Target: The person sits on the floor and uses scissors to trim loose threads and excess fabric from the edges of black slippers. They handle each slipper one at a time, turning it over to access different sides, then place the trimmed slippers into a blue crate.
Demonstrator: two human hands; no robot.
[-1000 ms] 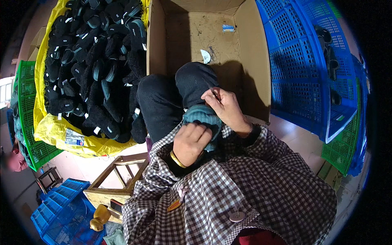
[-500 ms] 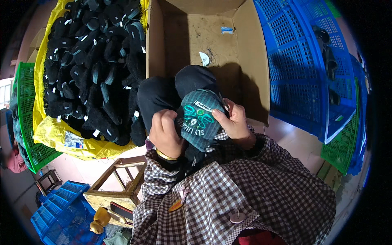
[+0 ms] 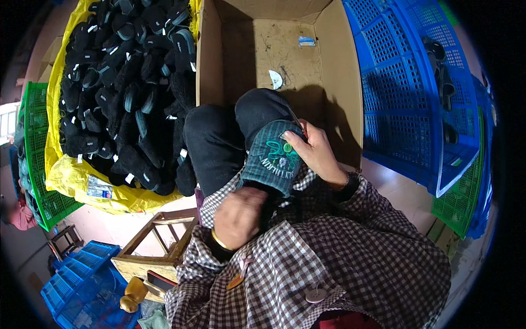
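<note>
A dark green striped slipper (image 3: 268, 162) with bright green and white embroidery lies over my lap, its toe pointing away from me. My right hand (image 3: 320, 153) grips it at the toe, thumb on top. Beside that hand a thin dark piece shows at the toe edge; I cannot make out what it is. My left hand (image 3: 238, 216), blurred by motion, is at the slipper's near opening, its fingers hidden at or inside it. To the left, many black fuzzy slippers (image 3: 129, 98) with small white tags fill a yellow sack (image 3: 55, 137).
A cardboard box (image 3: 342, 82) in front of my knees holds a white scrap (image 3: 275, 79) and a blue-and-white wrapper (image 3: 307, 41). Blue crates (image 3: 394, 104) stand at right, with dark footwear inside. At lower left are a wooden stool (image 3: 150, 268) and another blue crate (image 3: 82, 290).
My left hand has moved from the slipper's left side down to its near opening. The white label near the toe no longer shows. The right hand has shifted slightly toward the toe.
</note>
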